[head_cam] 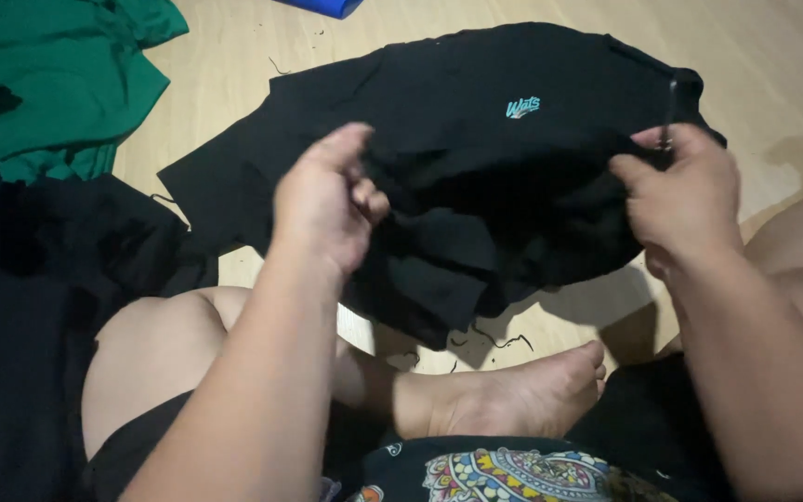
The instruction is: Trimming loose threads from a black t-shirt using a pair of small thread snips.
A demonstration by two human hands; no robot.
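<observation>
Wooden floor (773,65), one: pale boards, beyond and beneath both hands, bearing every item below. Black T-shirt (476,177), one: the largest garment, with a small teal chest emblem, bunched and held up between the two hands, its lower folds hanging just above the floor and the person's bare foot (513,400). Dark cloth pile (30,307), one heap: outward of the left hand, on the floor against the left thigh; number of garments in it cannot be told. Green garments (48,84), one heap, piece count unclear: beyond and outward of the left hand, touching the dark pile. Blue object (322,6), one, mostly cut off by the frame: well beyond the left hand. Left hand (327,200): fingers curled closed, pinching a fold of the shirt's near edge. Right hand (685,195): closed, gripping the shirt's opposite edge. Loose black threads (499,342), several: on the floor below the shirt.
</observation>
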